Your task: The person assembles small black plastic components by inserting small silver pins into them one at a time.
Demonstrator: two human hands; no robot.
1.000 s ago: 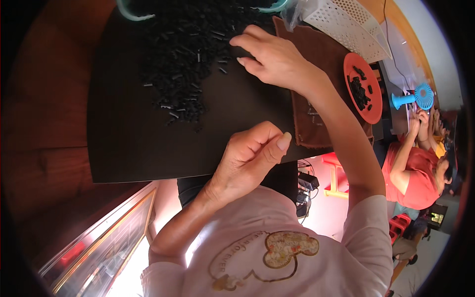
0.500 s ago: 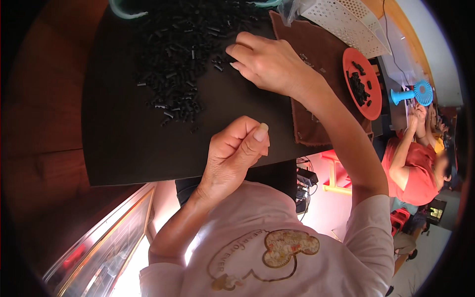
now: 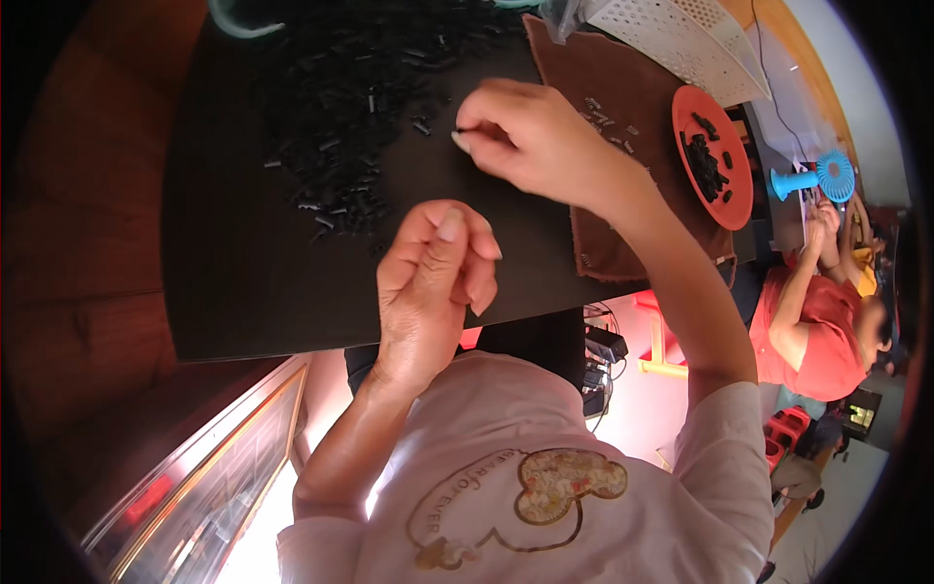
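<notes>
A heap of small black tube pieces (image 3: 336,146) spreads over the far left of the dark table (image 3: 233,263). My right hand (image 3: 516,136) is just right of the heap, thumb and forefinger pinched together. Whatever is between those fingertips is too small and dark to make out. Nearer to me, my left hand (image 3: 438,258) is held above the table's front edge. Its fingers are curled, with the thumb pressed on the forefinger; anything inside is hidden. A brown cloth (image 3: 608,229) lies partly beneath my right forearm, with small pale bits (image 3: 608,122) on it.
An orange-red plate (image 3: 685,175) with several black pieces stands right of the cloth. Behind it are a white perforated basket (image 3: 671,39) and a blue fan (image 3: 812,180). A pale green curved rim (image 3: 243,27) shows at the far left. Another person (image 3: 812,331) sits at the right.
My left hand has moved left and away from me, turning so its curled fingers show more. My right hand has drawn slightly back from the heap, toward me.
</notes>
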